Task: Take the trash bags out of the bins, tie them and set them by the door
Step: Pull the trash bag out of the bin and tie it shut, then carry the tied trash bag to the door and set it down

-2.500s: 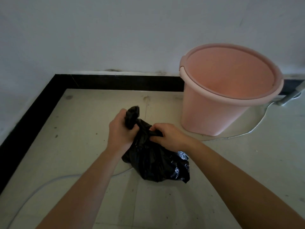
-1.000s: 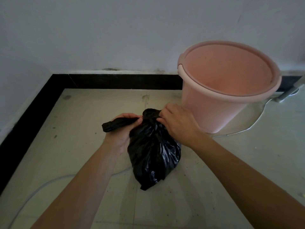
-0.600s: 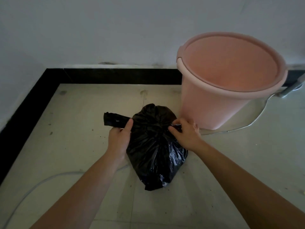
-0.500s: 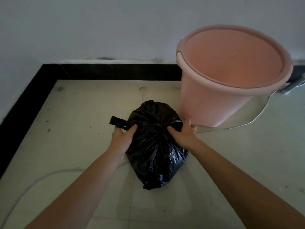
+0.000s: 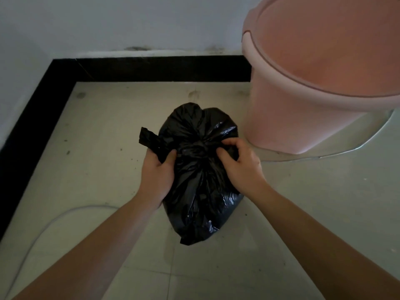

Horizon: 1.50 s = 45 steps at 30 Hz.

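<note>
A small black trash bag (image 5: 201,191) lies on the pale tiled floor, its top gathered into a knot near the middle. My left hand (image 5: 157,174) grips the bag's loose left end, which sticks out up and to the left. My right hand (image 5: 240,163) pinches the plastic just right of the knot. The pink bin (image 5: 287,118) stands upright close to the right of the bag, with no bag inside it.
A white wall with a black skirting strip (image 5: 151,69) forms a corner at the back and left. A thin white cable (image 5: 43,230) curves across the floor at the lower left. Another cable (image 5: 368,139) runs behind the bin's base.
The bag's neck has been twisted and tied into a knot. Both hands have dropped to the knot, and the view has moved closer and left, so the bin now sits at the frame's right edge.
</note>
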### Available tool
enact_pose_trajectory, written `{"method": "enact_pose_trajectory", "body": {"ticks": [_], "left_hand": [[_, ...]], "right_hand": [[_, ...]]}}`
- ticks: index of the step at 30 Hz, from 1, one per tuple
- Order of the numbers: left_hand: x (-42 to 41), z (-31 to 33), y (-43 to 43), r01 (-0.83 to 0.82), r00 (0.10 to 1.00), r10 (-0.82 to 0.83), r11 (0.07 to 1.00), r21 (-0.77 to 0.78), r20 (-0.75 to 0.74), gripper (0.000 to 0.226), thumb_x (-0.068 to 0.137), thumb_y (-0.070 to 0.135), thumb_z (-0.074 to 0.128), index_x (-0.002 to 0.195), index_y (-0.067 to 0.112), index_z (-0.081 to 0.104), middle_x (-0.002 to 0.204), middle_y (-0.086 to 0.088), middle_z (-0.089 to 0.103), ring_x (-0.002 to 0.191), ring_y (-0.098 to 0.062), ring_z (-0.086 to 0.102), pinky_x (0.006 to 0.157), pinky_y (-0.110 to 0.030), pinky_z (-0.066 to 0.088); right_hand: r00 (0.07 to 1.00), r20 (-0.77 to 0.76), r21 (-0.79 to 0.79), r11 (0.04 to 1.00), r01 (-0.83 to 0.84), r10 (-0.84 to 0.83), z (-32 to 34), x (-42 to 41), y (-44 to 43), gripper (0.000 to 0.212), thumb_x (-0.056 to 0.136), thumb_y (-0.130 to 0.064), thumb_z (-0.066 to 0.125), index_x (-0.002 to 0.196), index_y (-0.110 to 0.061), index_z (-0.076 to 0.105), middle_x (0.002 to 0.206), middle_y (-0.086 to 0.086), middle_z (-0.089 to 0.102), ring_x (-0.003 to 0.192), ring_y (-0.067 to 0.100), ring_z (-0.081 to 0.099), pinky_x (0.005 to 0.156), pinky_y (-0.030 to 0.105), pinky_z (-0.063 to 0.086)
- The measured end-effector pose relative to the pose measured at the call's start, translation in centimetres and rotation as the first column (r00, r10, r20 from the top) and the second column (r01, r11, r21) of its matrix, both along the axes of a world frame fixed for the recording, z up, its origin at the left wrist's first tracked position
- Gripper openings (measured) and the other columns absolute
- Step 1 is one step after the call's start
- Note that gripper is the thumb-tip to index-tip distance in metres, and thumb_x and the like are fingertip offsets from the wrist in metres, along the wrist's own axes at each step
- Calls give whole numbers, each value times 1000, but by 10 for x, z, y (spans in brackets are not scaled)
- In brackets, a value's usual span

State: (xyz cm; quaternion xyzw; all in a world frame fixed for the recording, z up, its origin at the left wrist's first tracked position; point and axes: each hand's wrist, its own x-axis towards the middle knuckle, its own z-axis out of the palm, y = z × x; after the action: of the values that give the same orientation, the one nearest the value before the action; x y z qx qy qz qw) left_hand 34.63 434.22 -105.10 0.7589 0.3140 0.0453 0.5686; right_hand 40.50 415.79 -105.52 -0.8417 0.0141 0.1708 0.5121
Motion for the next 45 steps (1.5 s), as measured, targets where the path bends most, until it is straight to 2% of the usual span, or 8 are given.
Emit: {"method": "enact_pose_trajectory", "body": {"ticks": [8,13,16,24,32,37,42,45], "left_hand": [[-20,60,-18,-120,991,119,993,5,59,39,94,30,58,132,22,58,125,5,68,116,-17,64,105,-50,48],[-53,164,-19,-201,980,200,979,17,20,45,92,31,57,136,22,54,126,6,67,117,-16,63,105,-49,48],[-66,252,-5,-218,976,218,975,31,13,38,93,30,58,130,22,60,121,5,70,113,-15,65,103,-50,50],[-38,631,63,-299,920,282,954,21,272,27,99,25,58,125,16,62,117,-2,70,110,-17,66,103,-48,51],[-94,1008,105,-440,767,256,877,191,588,42,95,32,56,133,17,56,123,2,66,114,-13,63,105,-42,49],[-217,1084,65,-621,654,312,741,254,690,37,101,23,53,136,14,52,123,5,63,111,-7,60,96,-21,47],[-374,1065,-7,-835,500,535,508,214,681,42,99,28,53,138,14,52,128,1,64,118,-13,61,106,-40,48],[-477,1059,-58,-927,368,665,315,203,650,48,96,33,53,139,14,52,130,-1,64,120,-16,60,108,-46,46]], "right_hand": [[1000,4,23,1000,-3,3,65,-27,-15,57,95,-41,58,145,-30,34,135,-8,56,116,9,53,87,25,38],[1000,-15,102,995,-9,11,165,-51,-8,58,94,-40,62,145,-26,37,134,-7,58,121,12,56,103,39,47],[999,9,116,992,-41,40,255,-59,5,64,94,-39,63,148,-22,32,131,-10,58,119,10,56,100,32,46],[933,297,125,960,-250,204,639,-5,76,54,94,-35,64,142,-25,42,114,-18,56,104,-1,52,86,15,38],[725,632,141,879,-455,274,1018,-26,132,57,95,-37,63,145,-22,42,134,-4,59,120,13,56,98,22,40],[583,739,170,744,-646,337,1097,-116,126,57,95,-37,63,146,-21,42,134,-7,59,116,5,54,95,17,38],[427,750,195,449,-872,504,1092,-238,112,55,95,-33,64,145,-23,43,128,-14,57,113,-1,53,89,1,35],[289,736,183,232,-955,612,1086,-333,109,55,95,-33,64,145,-23,44,128,-12,58,115,3,54,93,9,38]]}}
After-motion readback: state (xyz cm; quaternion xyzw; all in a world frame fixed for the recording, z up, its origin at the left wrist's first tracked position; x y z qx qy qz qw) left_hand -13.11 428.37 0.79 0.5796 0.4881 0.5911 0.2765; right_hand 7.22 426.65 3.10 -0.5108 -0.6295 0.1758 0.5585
